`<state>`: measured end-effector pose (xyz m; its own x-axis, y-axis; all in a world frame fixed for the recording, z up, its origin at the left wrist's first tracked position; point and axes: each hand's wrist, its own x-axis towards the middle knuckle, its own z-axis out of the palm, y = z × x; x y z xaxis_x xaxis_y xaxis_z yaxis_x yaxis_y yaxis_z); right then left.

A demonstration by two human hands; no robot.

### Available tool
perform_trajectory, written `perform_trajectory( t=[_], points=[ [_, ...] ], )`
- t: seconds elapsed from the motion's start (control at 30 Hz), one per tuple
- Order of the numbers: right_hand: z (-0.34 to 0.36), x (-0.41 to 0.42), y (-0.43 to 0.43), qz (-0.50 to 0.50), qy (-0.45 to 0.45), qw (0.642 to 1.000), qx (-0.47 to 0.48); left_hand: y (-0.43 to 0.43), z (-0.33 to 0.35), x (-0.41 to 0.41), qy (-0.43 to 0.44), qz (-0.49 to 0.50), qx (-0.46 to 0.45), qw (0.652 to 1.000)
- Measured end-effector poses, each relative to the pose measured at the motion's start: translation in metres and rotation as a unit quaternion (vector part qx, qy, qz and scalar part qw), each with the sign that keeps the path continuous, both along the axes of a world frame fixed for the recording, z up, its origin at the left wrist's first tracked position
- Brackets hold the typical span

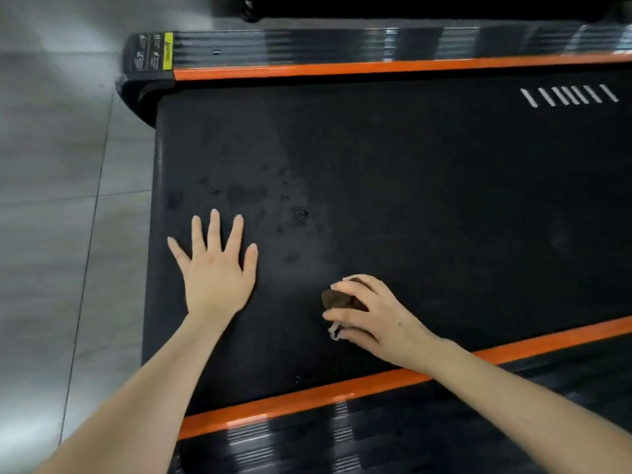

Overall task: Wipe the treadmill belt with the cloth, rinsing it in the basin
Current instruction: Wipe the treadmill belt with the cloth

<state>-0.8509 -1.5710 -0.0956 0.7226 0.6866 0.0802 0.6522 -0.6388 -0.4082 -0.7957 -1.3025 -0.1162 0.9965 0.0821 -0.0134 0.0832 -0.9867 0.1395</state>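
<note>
Right now the left hand is lying flat on the treadmill belt, palm down, with its fingers straight and spread wide apart, holding nothing. It is pressing on the left part of the belt, close to the belt's rounded end.

The right hand is sitting to the right of it and slightly nearer, well apart from the left one. Its fingers and thumb are curling round a bunched brown cloth, which is showing between the fingers on the hand's left side, with a pale scrap sticking out below. The cloth is touching the black belt, not far from the near orange strip. The right forearm is crossing over that strip.

Dark spots, seemingly damp, are dotting the belt just beyond and between the two hands. A row of short white marks is showing at the far right of the belt.

A far orange strip is running along the belt's other edge, and ribbed black side rails are flanking both strips: the far rail and the near rail, both catching glare. A label with a yellow-green band is sitting on the far rail's left end; its print is too blurred to read. Grey floor tiles are filling the left side.
</note>
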Motion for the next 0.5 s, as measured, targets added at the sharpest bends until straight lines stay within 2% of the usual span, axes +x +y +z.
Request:
perform_trajectory(
  t=[0.1,0.2,0.27,0.33,0.43,0.5],
  points=[
    [-0.004,0.036,0.015,0.015,-0.062,0.998,0.012,-0.003,0.000,-0.001,0.004,-0.002,0.013,1.000],
    [-0.013,0.118,0.060,-0.088,-0.096,0.990,0.061,-0.001,-0.003,0.001,0.002,0.000,0.022,1.000],
    [-0.010,0.171,0.088,-0.186,-0.077,0.977,0.076,0.000,-0.006,0.002,-0.003,0.003,0.022,1.000],
    [-0.008,0.189,0.102,-0.231,-0.052,0.969,0.072,0.001,-0.007,0.004,-0.007,0.007,0.016,1.000],
    [-0.008,0.141,0.092,-0.153,-0.072,0.983,0.066,0.001,-0.007,0.003,-0.008,0.005,0.016,1.000],
    [-0.005,0.087,0.075,-0.078,-0.045,0.994,0.063,0.000,-0.007,0.003,-0.011,0.003,0.014,1.000]
  ],
)
